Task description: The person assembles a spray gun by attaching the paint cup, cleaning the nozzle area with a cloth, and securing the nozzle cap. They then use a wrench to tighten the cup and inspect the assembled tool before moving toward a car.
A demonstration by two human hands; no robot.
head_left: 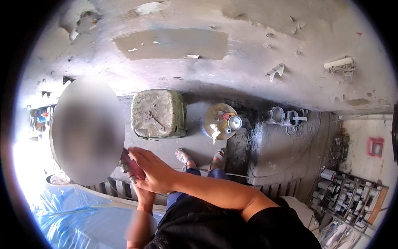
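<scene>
A small tool with silvery metal fittings [123,167] and a pinkish-red part sits between my two hands, left of my body; its exact kind is not clear. My right hand [156,171] reaches across from the right and closes over it, fingers together on top and thumb below. Underneath, my left hand [144,194] supports the same tool, its fingers partly hidden behind the tool and my right hand. Just beyond the tool is a large blurred oval area [88,133], which hides whatever is there. Below it, clear bluish plastic film [83,216] covers a large curved surface.
Ahead stand a dirty square container [154,111] with a wrench-like tool on top and a round drum [209,120] bearing cans. Rings and clamps [286,116] lie farther right. A hose [265,177] crosses the floor. A rack of cans [344,195] stands at the right.
</scene>
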